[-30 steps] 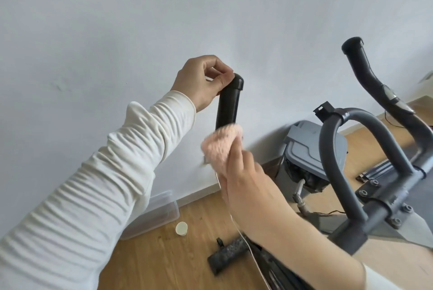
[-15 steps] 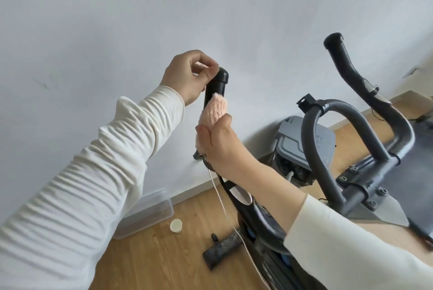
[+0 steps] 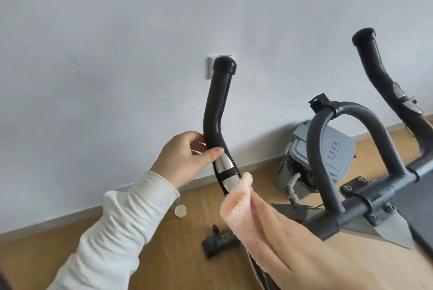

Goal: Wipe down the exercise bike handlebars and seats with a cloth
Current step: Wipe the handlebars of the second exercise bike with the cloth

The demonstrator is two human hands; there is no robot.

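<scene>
Handlebar base behind cloth (out of sight)

1. The left hand grips the left handlebar at its bend, fingers curled behind, thumb across the front.
2. The right hand holds a peach cloth; the cloth's top edge touches the bar just below its silver plate.
3. The right handlebar stands well apart at the right; a grey loop bar rises between them.
4. A grey bin stands by the wall behind the loop; a small pale cap and a black block lie on the wooden floor.
</scene>
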